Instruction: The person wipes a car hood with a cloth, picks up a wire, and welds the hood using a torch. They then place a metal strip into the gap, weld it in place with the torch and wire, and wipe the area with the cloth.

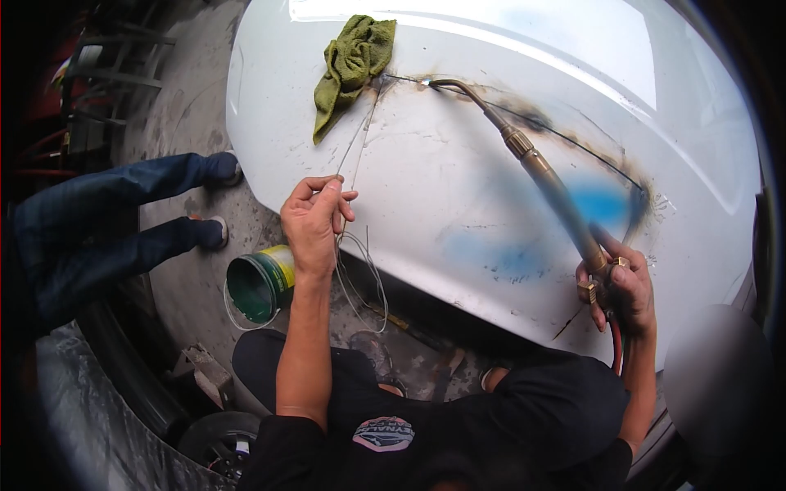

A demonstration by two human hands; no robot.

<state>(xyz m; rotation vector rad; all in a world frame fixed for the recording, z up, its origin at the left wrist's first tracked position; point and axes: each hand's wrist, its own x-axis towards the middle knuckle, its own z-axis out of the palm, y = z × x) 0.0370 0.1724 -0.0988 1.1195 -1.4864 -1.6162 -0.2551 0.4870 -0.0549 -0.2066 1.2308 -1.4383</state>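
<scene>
Pinched in my left hand (315, 221) is a thin filler wire (354, 147), whose far end reaches up to the seam beside the cloth. Its loose coil (378, 282) hangs below the hand. My right hand (629, 282) is closed round the valve end of a brass welding torch (553, 180). The torch's bent tip points at a bright glowing spot (425, 82) on the dark seam. That seam (565, 135) runs across a white car panel (409, 164), with scorched edges and blue paint patches. A crumpled green cloth (352, 69) lies on the panel at the seam's left end.
A green bucket (258, 286) with a wire handle stands on the concrete floor (176, 123). Another person's legs (123, 204) are at the left. A wheel (221, 446) lies at the lower left. Red hose (616, 344) trails from the torch beside my right forearm.
</scene>
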